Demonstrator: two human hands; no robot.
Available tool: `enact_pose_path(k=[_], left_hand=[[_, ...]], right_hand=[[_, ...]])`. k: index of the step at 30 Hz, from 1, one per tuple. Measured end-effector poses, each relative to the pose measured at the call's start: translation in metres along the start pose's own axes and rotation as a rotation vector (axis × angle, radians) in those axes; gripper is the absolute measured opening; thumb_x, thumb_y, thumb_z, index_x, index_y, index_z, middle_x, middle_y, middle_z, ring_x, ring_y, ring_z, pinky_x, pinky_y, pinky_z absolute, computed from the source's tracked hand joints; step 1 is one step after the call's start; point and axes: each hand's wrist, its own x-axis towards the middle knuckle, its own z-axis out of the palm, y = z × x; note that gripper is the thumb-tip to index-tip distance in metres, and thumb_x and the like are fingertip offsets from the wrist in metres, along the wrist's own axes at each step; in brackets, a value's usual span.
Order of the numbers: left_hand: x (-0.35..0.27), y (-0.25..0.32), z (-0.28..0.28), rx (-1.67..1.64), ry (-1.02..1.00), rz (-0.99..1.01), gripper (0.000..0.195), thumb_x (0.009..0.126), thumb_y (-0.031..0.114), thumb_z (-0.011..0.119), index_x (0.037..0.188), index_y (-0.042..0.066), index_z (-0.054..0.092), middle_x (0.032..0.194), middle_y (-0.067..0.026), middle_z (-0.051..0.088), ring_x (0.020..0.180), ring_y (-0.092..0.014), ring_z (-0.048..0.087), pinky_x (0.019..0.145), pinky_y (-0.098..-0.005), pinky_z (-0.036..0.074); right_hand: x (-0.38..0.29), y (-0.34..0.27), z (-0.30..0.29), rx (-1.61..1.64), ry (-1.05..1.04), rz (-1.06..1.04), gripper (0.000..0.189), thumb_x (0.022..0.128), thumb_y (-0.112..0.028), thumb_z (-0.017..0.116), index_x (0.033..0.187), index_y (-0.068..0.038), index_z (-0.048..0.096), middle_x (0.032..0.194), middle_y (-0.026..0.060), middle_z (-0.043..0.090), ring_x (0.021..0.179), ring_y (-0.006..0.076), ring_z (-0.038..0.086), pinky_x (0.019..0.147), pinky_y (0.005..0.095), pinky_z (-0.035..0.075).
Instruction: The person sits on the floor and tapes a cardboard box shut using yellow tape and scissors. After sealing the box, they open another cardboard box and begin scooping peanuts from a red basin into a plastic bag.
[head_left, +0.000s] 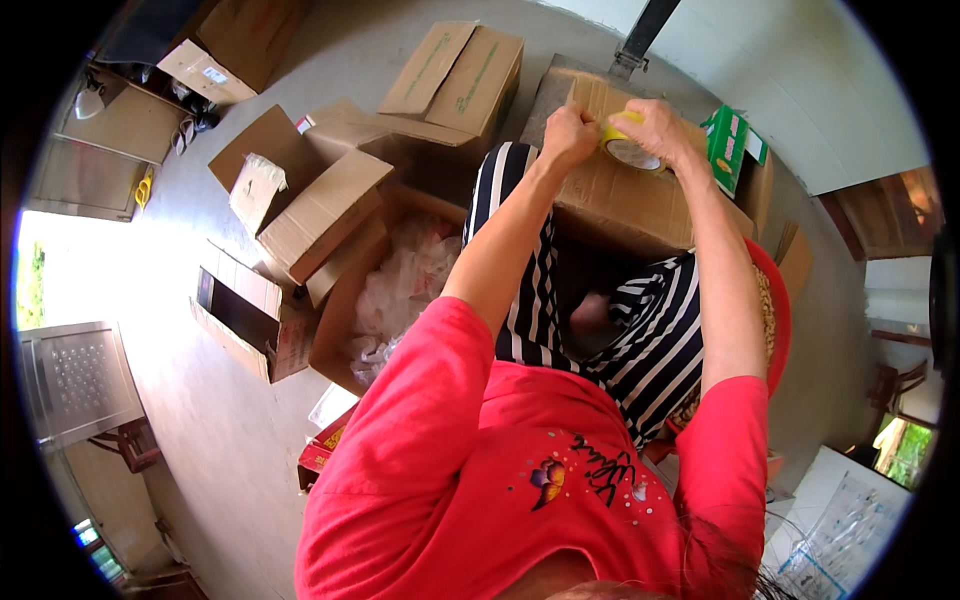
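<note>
My right hand (660, 133) grips a roll of yellow adhesive tape (634, 154) with a white printed core. Close to its left, my left hand (571, 136) is closed in a fist, its fingers pinched at the tape's end by the roll's edge; the strip itself is hard to make out. Both hands are just above a brown cardboard box (622, 199), which stands beyond my knees. One flap of that box (589, 94) sticks up behind my hands. A green printed box (726, 150) stands to the right of the roll.
At left, an open carton (330, 330) holds crumpled clear plastic bags (409, 277). Several other cartons crowd around it, including an open small one (240, 315) and a larger one (457, 75) behind. A dark metal post (645, 34) rises beyond the work box. A red-rimmed stool (776, 315) is beneath me.
</note>
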Motion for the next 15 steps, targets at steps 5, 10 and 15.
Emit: enact_pose_path(k=[5,10,15], left_hand=[[-0.005,0.006,0.008,0.023,0.028,-0.038,0.018,0.075,0.018,0.065,0.083,0.002,0.068,0.085,-0.0213,0.068,0.086,-0.037,0.067,0.077,-0.0434,0.052],[-0.009,0.009,0.011,0.064,0.021,-0.065,0.017,0.076,0.017,0.063,0.084,0.003,0.068,0.087,-0.0218,0.068,0.089,-0.038,0.066,0.080,-0.0445,0.052],[-0.010,0.012,0.011,0.079,0.021,-0.095,0.016,0.076,0.018,0.063,0.084,0.004,0.068,0.089,-0.0217,0.069,0.091,-0.037,0.066,0.082,-0.0446,0.051]], right_hand=[[0.001,0.006,0.003,-0.032,-0.017,0.039,0.049,0.075,-0.047,0.060,0.073,0.002,0.059,0.075,0.0230,0.060,0.071,0.0361,0.059,0.066,0.0440,0.046],[0.002,0.005,0.001,-0.082,-0.050,0.034,0.048,0.074,-0.046,0.059,0.073,0.002,0.060,0.079,0.0248,0.062,0.074,0.0394,0.060,0.069,0.0456,0.047],[0.003,0.001,0.001,-0.143,-0.073,0.054,0.046,0.073,-0.044,0.058,0.074,0.002,0.061,0.082,0.0259,0.063,0.078,0.0417,0.061,0.070,0.0473,0.048]])
